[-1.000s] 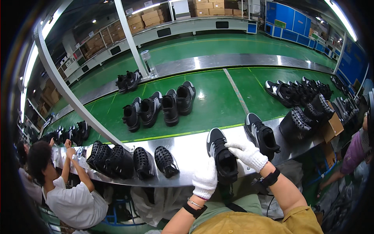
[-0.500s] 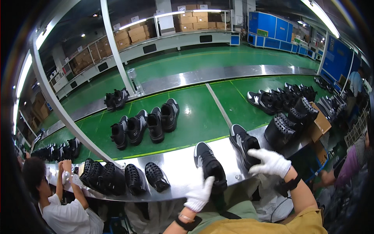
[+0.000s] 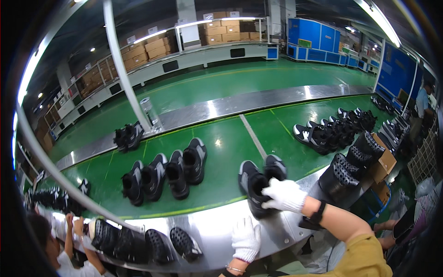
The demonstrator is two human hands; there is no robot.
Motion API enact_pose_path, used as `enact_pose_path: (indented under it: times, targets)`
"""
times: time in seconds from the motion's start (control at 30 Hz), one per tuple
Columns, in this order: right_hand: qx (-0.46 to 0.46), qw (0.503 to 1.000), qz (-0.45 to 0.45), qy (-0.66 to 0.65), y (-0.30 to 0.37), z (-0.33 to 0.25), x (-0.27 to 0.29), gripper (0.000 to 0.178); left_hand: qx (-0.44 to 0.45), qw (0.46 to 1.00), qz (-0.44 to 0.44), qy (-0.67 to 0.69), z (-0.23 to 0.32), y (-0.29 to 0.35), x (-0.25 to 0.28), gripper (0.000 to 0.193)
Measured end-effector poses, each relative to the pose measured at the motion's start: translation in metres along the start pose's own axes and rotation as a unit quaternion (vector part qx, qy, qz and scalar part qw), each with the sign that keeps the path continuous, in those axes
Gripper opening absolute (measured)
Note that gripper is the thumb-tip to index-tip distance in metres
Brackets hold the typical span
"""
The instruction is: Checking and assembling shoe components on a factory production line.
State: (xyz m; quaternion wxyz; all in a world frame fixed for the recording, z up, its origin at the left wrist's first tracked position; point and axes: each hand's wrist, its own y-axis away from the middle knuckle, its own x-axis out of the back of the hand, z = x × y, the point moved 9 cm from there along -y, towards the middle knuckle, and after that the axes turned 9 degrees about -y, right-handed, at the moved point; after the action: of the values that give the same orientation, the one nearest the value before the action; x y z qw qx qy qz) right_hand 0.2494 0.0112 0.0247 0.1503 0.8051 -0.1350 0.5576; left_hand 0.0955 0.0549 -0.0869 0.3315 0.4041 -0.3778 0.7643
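Two black-and-grey sneakers stand side by side where the metal ledge meets the green belt: the left sneaker (image 3: 253, 184) and, partly hidden by my glove, the right sneaker (image 3: 275, 167). My right hand (image 3: 285, 195), in a white knit glove, reaches over them with its fingers closed at the right sneaker's heel end and against the left one's collar. Below the left sneaker's heel, my gloved left hand (image 3: 246, 239) hovers over or rests on the metal ledge (image 3: 207, 231). Its fingers are stretched out and it holds nothing.
Several sneakers (image 3: 175, 173) stand on the green belt (image 3: 221, 171) to the left, with a longer row (image 3: 318, 138) to the right. Perforated black shoe-shaped pieces (image 3: 184, 242) line the ledge. A cardboard box (image 3: 385, 159) and a white post (image 3: 121, 69) flank the workplace. Co-workers sit left and right.
The two sneakers have moved from the ledge forward onto the belt's edge and closer together. My right hand has closed on them; my left hand has come away from the left one.
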Motion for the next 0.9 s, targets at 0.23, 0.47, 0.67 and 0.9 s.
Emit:
enact_pose_path:
  times: [0.23, 0.47, 0.67, 0.9]
  targets:
    - [0.045, 0.977, 0.152, -0.143, -0.124, 0.022, 0.017, 0.041, -0.101, 0.986, -0.067, -0.113, 0.035, -0.052, -0.011, 0.058]
    - [-0.046, 0.962, 0.052, -0.262, 0.02, 0.039, -0.037, 0.043, -0.122, 0.984, -0.087, -0.096, 0.042, -0.062, -0.02, 0.055]
    - [-0.23, 0.911, -0.012, -0.341, 0.105, 0.045, -0.07, 0.038, -0.123, 0.975, -0.105, -0.151, 0.048, -0.056, -0.035, 0.058]
    - [-0.405, 0.826, 0.137, -0.367, 0.171, 0.044, -0.072, 0.034, -0.24, 0.964, -0.114, -0.022, 0.096, -0.054, -0.019, 0.04]
